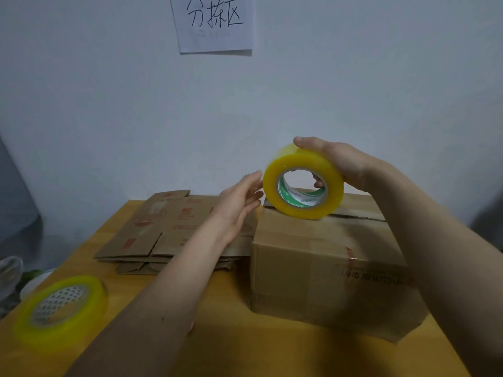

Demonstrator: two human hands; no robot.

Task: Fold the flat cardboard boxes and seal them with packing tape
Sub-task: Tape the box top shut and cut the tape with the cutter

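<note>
A spare roll (61, 311) lies flat at the table's (245, 349) left; the flat boxes (174, 229) wait unfolded. Left hand (239, 205), fingers open, nears the tape roll (302, 186) (upright, core facing the camera) gripped by the right hand (337, 161) atop the folded box (326, 268), seam apparently untaped.

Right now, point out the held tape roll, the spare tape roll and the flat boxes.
held tape roll (298, 210): head view, yellow outer band, lower front.
spare tape roll (89, 312): head view, yellow right rim.
flat boxes (168, 221): head view, top sheet's middle.
</note>
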